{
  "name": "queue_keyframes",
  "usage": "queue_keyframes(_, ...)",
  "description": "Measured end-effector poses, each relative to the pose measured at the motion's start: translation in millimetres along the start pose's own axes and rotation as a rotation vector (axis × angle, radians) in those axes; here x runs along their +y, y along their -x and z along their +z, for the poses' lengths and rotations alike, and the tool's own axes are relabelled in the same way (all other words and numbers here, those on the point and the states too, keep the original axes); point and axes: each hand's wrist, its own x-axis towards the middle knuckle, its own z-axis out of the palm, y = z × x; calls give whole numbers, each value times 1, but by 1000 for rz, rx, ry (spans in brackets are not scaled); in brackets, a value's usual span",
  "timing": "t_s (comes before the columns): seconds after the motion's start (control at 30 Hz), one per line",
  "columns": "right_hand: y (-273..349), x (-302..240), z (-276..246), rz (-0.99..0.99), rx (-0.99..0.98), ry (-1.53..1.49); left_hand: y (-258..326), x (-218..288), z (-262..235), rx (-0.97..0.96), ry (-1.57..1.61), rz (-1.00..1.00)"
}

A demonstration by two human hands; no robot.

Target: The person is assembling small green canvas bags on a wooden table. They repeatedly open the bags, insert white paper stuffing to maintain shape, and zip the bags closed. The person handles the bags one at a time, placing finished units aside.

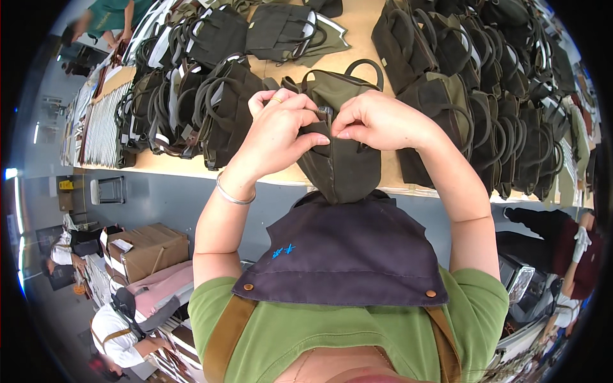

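A dark olive fabric handbag [354, 167] stands at the table's near edge, tipped toward me, its lower end close to my apron. My left hand [281, 131] is closed on the bag's upper left edge, thumb and fingers pinching the cloth. My right hand [380, 120] pinches the bag just across from it, thumb against forefinger. Between the two hands a small dark strip [325, 115] with a shiny face shows at the bag's edge. Behind the right hand rises the bag's rounded handle [365, 64]. My fingertips partly cover what they grip.
Rows of similar dark handbags [220, 105] crowd the table on the left, and more handbags [440, 105] stand on the right. Another bag [278, 32] lies at the back. Several people work around; a brown carton [150, 249] sits at lower left.
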Motion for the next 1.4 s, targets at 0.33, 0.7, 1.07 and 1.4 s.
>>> queue_keyframes(0.33, 0, 1, 0, -6, -16, -50, 0, -1, -1, -14, 36, -15)
queue_keyframes(0.7, -1, 2, 16, 176, 5, -311, 0, -1, -2, -47, 46, -29)
queue_keyframes(1.07, 6, 23, 33, 73, 230, -514, -2, -21, -5, -5, 297, -5)
queue_keyframes(1.4, 8, 9, 30, 181, 240, -375, -4, -19, -2, -18, 185, 1)
